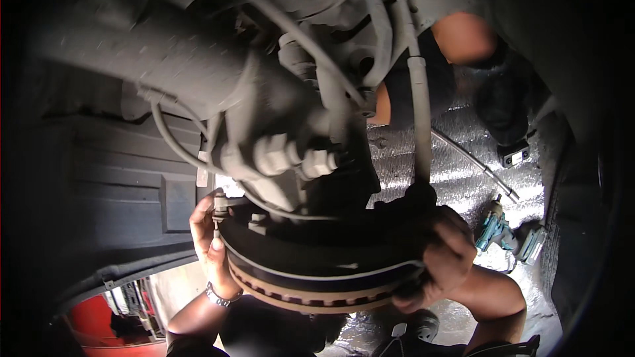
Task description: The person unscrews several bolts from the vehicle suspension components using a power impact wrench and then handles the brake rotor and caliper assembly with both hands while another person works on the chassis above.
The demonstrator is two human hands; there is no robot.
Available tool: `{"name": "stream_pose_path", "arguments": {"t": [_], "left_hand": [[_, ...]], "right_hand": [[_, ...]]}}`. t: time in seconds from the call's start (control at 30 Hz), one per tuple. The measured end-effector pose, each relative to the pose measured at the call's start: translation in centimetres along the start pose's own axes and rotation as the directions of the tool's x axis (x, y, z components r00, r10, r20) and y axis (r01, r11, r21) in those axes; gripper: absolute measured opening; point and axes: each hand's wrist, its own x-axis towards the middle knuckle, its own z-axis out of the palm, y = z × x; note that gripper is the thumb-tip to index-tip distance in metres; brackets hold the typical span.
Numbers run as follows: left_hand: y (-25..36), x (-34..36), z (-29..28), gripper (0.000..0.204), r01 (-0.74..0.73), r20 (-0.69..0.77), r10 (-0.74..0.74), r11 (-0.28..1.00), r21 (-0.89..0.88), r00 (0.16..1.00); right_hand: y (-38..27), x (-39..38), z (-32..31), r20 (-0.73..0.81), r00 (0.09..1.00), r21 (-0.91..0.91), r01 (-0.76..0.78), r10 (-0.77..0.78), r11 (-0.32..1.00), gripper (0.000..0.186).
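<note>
Hands: left (210, 241), right (444, 258) | grip vented brake disc (317, 284) (round, rusty metal)

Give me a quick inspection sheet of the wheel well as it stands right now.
Surface: silvery floor, crinkled and shiny.
Job's things: vented brake disc, gripped at both edges; hub assembly above it.
Clutter: teal power tool and thin metal rod on the floor.
Grippers: left hand on the disc's left rim; right hand on its right rim.
Cables: grey hoses hanging by the hub.
Surroundings: dark wheel-arch liner; another person's leg beyond.
</note>
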Motion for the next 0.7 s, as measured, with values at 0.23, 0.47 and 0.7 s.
{"name": "stream_pose_path", "arguments": {"t": [0.23, 0.47, 0.7], "left_hand": [[1.4, 2.4, 0.7, 0.080, 0.220, 0.230, -0.201, 0.974, -0.059, 0.952], [-5.2, 10.4, -0.6, 0.031, 0.364, 0.254, -0.283, 0.852, -0.377, 0.925], [-12.6, 16.8, 4.3, 0.044, 0.161, 0.607, -0.093, 0.985, -0.059, 0.789]], "right_hand": [[-1.1, -0.5, -0.8, 0.044, 0.978, -0.103, -0.196, 0.202, 0.975, 0.080], [-2.6, -0.4, -0.5, -0.058, 0.926, -0.170, -0.377, 0.372, 0.911, 0.071], [-2.1, -2.6, -2.7, -0.017, 0.897, -0.162, -0.438, 0.442, 0.884, 0.075]]}}
